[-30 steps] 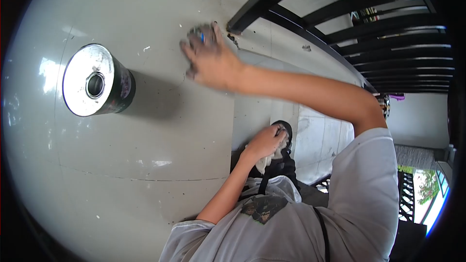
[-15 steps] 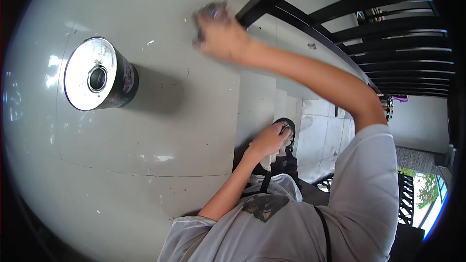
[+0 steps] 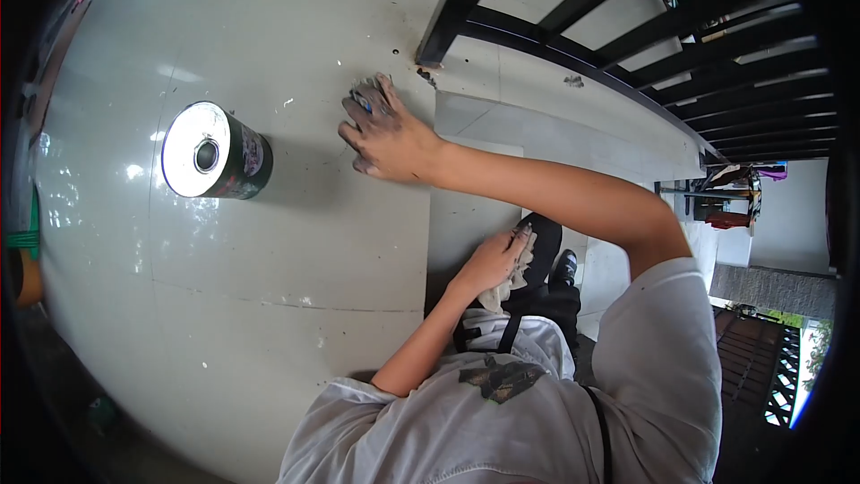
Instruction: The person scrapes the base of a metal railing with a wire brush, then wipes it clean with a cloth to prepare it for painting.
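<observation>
My right hand (image 3: 387, 130) is pressed to the pale tiled floor (image 3: 296, 251), its fingers blackened with grime. It is bent around a small dark grey, crumpled-looking thing with a bit of blue (image 3: 365, 100), mostly hidden by the fingers. My left hand (image 3: 494, 262) rests by my black-clad leg, closed on a cream cloth (image 3: 511, 289), with dark smudges on the fingertips. To the left of my right hand, apart from it, stands a dark round metal can (image 3: 242, 157) with a shiny top and a round opening.
A black slatted railing (image 3: 573, 40) runs across the upper right, its post meeting the floor just beyond my right hand. Pale steps (image 3: 475, 206) drop away beside the floor's edge. Small dark specks lie near the post. Hanging items (image 3: 730, 202) are at far right.
My right hand has moved away from the railing post, back toward my body, still around the dark thing. My left hand keeps the cloth. The whole view has shifted somewhat.
</observation>
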A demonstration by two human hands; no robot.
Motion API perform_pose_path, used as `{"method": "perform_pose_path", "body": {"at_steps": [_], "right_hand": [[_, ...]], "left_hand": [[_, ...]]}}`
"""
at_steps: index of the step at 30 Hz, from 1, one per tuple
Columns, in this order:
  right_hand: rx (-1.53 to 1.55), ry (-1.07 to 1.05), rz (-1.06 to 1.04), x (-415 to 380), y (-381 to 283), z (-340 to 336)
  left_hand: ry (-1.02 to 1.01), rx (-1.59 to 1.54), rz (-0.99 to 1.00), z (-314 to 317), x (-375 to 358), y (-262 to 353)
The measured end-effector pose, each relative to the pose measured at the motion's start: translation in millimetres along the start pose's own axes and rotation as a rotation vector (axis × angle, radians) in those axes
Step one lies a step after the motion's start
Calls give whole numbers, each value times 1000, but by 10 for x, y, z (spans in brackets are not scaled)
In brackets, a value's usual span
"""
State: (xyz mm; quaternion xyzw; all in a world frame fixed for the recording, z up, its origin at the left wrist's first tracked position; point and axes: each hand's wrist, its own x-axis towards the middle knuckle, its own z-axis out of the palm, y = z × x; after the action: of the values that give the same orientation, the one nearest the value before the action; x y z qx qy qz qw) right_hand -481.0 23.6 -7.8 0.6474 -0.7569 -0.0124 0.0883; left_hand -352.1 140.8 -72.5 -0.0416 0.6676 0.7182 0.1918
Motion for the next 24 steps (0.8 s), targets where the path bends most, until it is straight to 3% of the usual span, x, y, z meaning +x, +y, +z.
{"method": "perform_pose_path", "body": {"at_steps": [2,8,10,12,14,18,20,21,22,24], "right_hand": [[-50,-10,103,59,-2,16],[121,115,42,-16,-110,1],[189,108,30,-36,-132,-56],[264,87,16,-47,-163,-74],[383,155,44,-77,-208,-71],[504,292,56,-150,-83,-54],[726,298,123,-203,-53,-84],[724,310,128,-249,-83,-76],[722,276,161,-249,-17,-108],[721,229,186,-269,76,-170]], "left_hand": [[-4,-42,-57,84,-25,14],[100,61,52,275,-31,-44],[20,83,-64,253,-66,-16],[35,115,-10,225,-48,-21],[-135,145,-122,193,-76,112],[-171,154,-112,128,-48,83],[-121,-61,-105,81,30,-96],[-95,-256,-40,58,54,-234],[-90,-228,-11,-46,128,-214],[88,-413,-10,-87,108,-243]]}}
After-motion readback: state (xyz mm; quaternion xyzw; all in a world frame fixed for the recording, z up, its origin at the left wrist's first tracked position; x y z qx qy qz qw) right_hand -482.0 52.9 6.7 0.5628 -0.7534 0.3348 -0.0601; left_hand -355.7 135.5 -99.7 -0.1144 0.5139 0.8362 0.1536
